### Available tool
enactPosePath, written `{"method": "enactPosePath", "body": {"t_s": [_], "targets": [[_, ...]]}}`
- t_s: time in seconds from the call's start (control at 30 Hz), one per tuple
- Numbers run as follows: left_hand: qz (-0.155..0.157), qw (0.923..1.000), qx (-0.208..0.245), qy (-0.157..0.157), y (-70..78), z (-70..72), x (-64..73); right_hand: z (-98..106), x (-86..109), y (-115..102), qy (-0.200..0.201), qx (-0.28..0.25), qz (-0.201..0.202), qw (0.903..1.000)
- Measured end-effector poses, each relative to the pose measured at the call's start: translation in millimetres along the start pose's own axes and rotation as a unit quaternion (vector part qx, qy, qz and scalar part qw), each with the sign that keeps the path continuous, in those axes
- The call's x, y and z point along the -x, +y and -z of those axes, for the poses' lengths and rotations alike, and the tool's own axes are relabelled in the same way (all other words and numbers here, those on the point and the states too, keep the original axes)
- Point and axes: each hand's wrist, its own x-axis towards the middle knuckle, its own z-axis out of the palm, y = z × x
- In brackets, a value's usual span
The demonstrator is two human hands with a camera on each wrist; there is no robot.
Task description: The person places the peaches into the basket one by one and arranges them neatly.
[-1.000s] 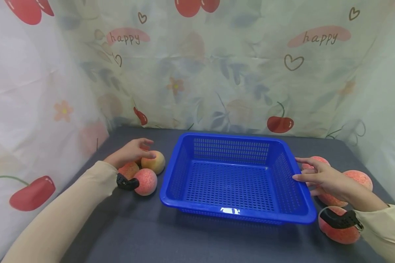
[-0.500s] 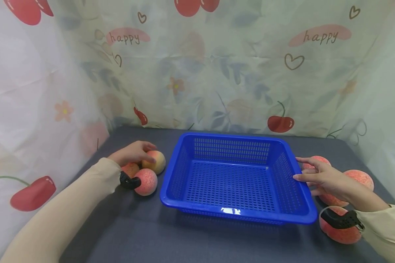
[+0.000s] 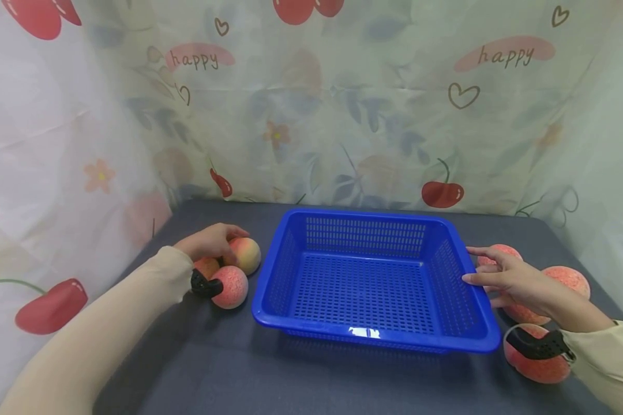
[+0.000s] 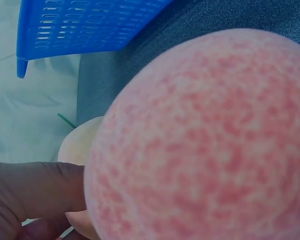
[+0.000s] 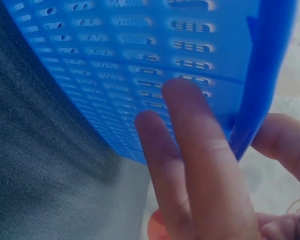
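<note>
My left hand (image 3: 207, 241) grips a yellow-and-red peach (image 3: 250, 256) left of the basket, thumb on its near side and fingers around the far side. A pink speckled peach (image 3: 232, 288) sits just in front, filling much of the left wrist view, where the thumb (image 4: 45, 187) shows behind it. An orange-red peach (image 3: 206, 267) is partly hidden under the left wrist. My right hand (image 3: 514, 285) holds the right rim of a blue plastic basket (image 3: 316, 327). From the right wrist, two fingers (image 5: 205, 150) lie against its slotted outer wall (image 5: 105, 65), thumb over the rim.
Several more peaches lie right of the basket: one behind the right hand (image 3: 506, 252), one farther right (image 3: 571, 280), one near the wrist (image 3: 542, 369). A dark cloth (image 3: 291, 386) covers the table. Printed curtains (image 3: 332, 115) enclose the back and sides.
My left hand has moved slightly right and forward onto the yellow-and-red peach, and its fingers have closed around it. The right hand and the basket have stayed in place.
</note>
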Motion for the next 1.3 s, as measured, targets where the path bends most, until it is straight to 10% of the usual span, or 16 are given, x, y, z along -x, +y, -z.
{"method": "enactPosePath", "body": {"t_s": [1.3], "targets": [[0.012, 0.9993, -0.023, 0.028, -1.1, -2.6, -8.1, 1.7, -0.9, 0.4, -0.016, -0.012, 0.010, 0.9998]]}}
